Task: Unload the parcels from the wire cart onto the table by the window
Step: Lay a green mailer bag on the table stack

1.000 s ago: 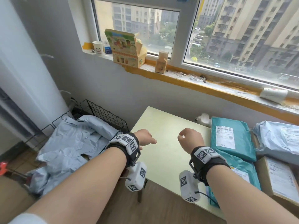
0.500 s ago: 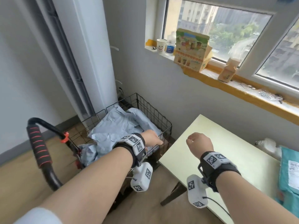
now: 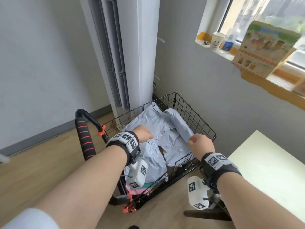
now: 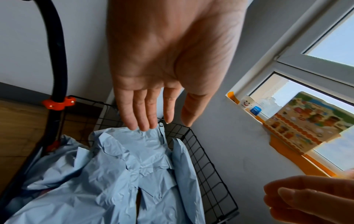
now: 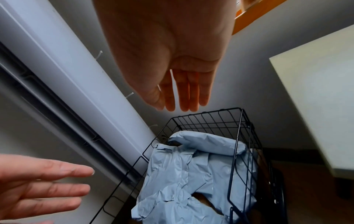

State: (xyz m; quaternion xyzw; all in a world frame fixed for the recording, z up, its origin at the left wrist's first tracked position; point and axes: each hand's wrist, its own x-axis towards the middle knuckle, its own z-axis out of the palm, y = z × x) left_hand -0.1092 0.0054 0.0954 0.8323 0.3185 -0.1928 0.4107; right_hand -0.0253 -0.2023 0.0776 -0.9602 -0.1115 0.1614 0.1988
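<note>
A black wire cart [image 3: 194, 113] [image 4: 206, 171] [image 5: 210, 119] stands by the wall, filled with crumpled pale blue parcel bags [image 3: 153, 123] [image 4: 134, 166] [image 5: 191, 166]. My left hand [image 3: 143, 133] [image 4: 153, 106] hovers over the bags with fingers straight and holds nothing. My right hand [image 3: 200, 142] [image 5: 182, 91] hangs over the cart's right rim beside a rolled blue bag [image 3: 179, 123], fingers extended and apart from it. The pale green table [image 3: 267, 171] [image 5: 316, 94] shows at the right.
A tall white air conditioner [image 3: 132, 52] stands behind the cart. The cart's black handle with red stripes [image 3: 85, 138] rises at its left. On the windowsill sit a paper cup [image 3: 217, 40], a bottle [image 3: 229, 42] and a printed carton [image 3: 265, 47]. Wood floor [image 3: 41, 162] lies to the left.
The view has swung left from the table to the cart. Both hands have moved from above the table's edge to above the cart, and their fingers have straightened.
</note>
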